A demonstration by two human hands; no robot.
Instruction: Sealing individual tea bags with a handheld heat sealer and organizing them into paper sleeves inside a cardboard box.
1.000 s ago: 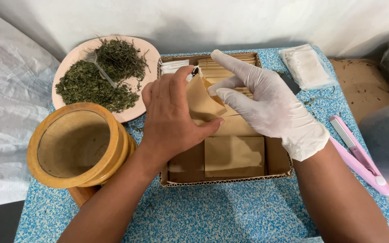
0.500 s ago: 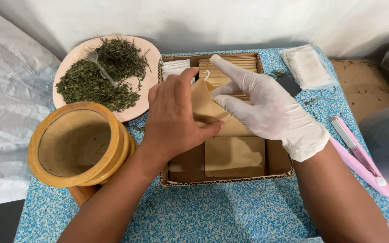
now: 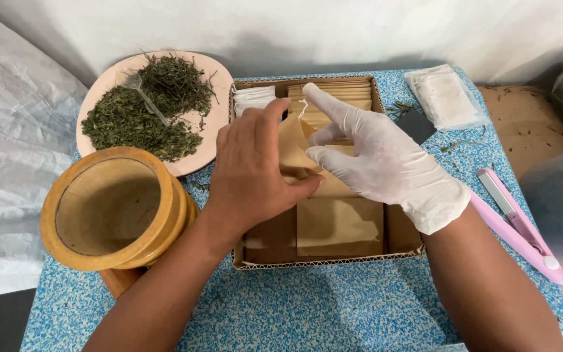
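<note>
Head view: The bare left hand (image 3: pixel 250 171) pinched a brown paper sachet (image 3: pixel 296 151) between thumb and fingers, holding it above the cardboard box (image 3: pixel 403 229). The gloved right hand (image 3: pixel 378 156) gripped the same sachet's opposite edge with thumb and middle finger, index finger extended. More brown sachets (image 3: pixel 339 225) lay flat in the box. A wooden mortar (image 3: pixel 109 208) stood left of the box, a pink plate (image 3: pixel 204 77) of dried herbs (image 3: pixel 139 114) behind it. A pink sealer (image 3: pixel 515 225) lay to the right.
</note>
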